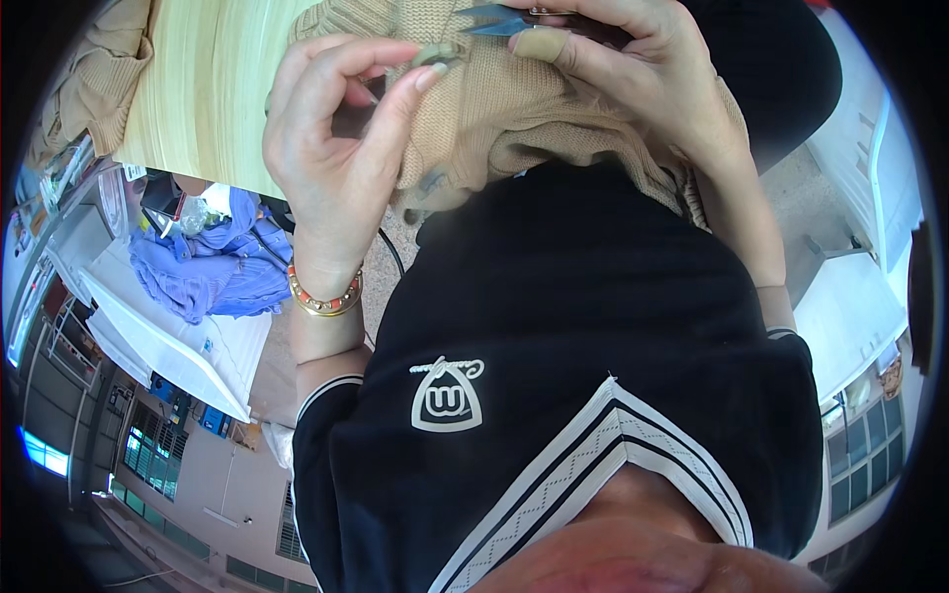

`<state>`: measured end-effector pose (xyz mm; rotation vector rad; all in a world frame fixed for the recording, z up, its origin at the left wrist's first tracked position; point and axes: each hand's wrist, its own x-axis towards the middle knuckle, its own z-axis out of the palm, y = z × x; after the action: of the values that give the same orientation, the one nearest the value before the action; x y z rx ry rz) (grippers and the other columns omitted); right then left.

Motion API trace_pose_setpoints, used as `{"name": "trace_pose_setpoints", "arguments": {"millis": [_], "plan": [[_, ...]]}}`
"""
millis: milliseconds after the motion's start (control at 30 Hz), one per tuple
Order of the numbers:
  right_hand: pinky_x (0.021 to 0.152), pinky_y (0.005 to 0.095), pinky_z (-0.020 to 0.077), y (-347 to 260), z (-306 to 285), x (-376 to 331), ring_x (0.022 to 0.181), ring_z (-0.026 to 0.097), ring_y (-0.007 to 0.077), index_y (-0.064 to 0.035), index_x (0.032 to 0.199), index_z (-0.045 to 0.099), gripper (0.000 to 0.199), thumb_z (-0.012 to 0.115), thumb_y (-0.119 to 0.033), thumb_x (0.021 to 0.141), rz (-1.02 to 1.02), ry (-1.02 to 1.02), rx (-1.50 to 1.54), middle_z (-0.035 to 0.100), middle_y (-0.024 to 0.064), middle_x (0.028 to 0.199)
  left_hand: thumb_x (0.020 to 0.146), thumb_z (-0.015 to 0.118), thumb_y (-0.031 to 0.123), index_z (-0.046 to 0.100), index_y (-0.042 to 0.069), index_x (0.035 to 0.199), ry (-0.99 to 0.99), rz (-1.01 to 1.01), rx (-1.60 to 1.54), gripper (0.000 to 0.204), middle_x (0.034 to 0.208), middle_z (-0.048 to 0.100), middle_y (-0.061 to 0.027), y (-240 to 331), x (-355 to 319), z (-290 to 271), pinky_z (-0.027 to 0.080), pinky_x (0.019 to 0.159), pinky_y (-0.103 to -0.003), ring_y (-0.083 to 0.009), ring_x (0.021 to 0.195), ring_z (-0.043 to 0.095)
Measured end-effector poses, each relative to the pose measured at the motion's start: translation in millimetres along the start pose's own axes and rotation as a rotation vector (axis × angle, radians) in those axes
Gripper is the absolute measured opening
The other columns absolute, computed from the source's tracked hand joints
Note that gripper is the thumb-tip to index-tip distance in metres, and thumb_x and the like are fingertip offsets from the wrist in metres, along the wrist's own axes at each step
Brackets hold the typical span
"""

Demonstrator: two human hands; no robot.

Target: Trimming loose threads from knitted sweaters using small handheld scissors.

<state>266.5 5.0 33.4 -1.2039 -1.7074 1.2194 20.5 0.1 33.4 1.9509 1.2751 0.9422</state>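
Observation:
A tan knit garment (534, 99) is bunched over the table edge and against my front. Above it, the thumb and forefinger of my left hand (341, 128) pinch a small olive-coloured piece (435, 55); whether it is a button or a fold of the knit I cannot tell. My right hand (643, 74) grips a pair of thread snips (499, 22), its handle partly hidden by my fingers. The blue-grey blades point left, a little apart, close to the pinched piece. A beige wrap (540, 44) covers my right thumb tip.
The pale wood-grain table (213, 89) extends to the left, with another tan knit piece (104, 84) at its far left. A crumpled blue-violet garment (217, 262) lies in a white tray-like surface (168, 341) beside me. White panels (860, 296) stand at right.

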Motion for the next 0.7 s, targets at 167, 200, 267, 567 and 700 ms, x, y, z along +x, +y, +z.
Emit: {"name": "trace_pose_setpoints", "arguments": {"millis": [167, 200, 267, 567, 700], "plan": [[0.068, 0.0284, 0.0512, -4, -1, 0, 0.079, 0.066, 0.017, -0.0015, 0.118, 0.074, 0.032, 0.08, -0.007, 0.087, -0.051, -0.034, -0.03, 0.071, 0.009, 0.093, 0.078, 0.084, -0.002, 0.075, 0.004, 0.097, 0.008, 0.13, 0.102, 0.022, 0.092, 0.063, -0.0045, -3, 0, -3, 0.045, 0.06, -0.024, -0.0117, 0.07, 0.054], [0.068, 0.0284, 0.0512, -2, -1, 0, 0.079, 0.066, 0.017, -0.0015, 0.118, 0.074, 0.032, 0.08, -0.007, 0.087, -0.05, -0.035, -0.029, 0.071, 0.009, 0.093, 0.078, 0.084, -0.002, 0.075, 0.004, 0.096, 0.01, 0.179, 0.117, 0.021, 0.092, 0.063, -0.0049, -4, 0, -3, 0.045, 0.06, -0.025, -0.0124, 0.071, 0.055], [0.066, 0.03, 0.0507, 4, 0, -1, 0.077, 0.066, 0.0188, -0.0016, 0.117, 0.074, 0.032, 0.08, -0.006, 0.086, -0.17, -0.021, -0.049, 0.07, 0.0096, 0.091, 0.078, 0.084, -0.002, 0.075, 0.004, 0.095, 0.009, 0.178, 0.115, 0.02, 0.091, 0.063, -0.0051, -4, 0, -3, 0.046, 0.06, -0.025, -0.0132, 0.072, 0.057], [0.064, 0.0321, 0.05, 12, 3, 0, 0.074, 0.065, 0.0215, -0.0025, 0.117, 0.075, 0.036, 0.08, -0.006, 0.082, -0.222, -0.012, -0.04, 0.067, 0.0098, 0.089, 0.076, 0.086, 0.002, 0.076, 0.007, 0.093, -0.019, 0.151, 0.143, 0.021, 0.089, 0.071, -0.0045, -6, -2, -6, 0.043, 0.067, -0.028, -0.0157, 0.074, 0.063], [0.064, 0.0318, 0.0497, 13, 3, -1, 0.074, 0.065, 0.0219, -0.0033, 0.117, 0.075, 0.035, 0.08, -0.007, 0.083, -0.234, -0.018, -0.027, 0.067, 0.0092, 0.089, 0.076, 0.086, 0.003, 0.075, 0.007, 0.093, -0.006, 0.134, 0.119, 0.021, 0.09, 0.072, -0.0044, -7, -2, -4, 0.043, 0.069, -0.028, -0.0157, 0.075, 0.064]]}}
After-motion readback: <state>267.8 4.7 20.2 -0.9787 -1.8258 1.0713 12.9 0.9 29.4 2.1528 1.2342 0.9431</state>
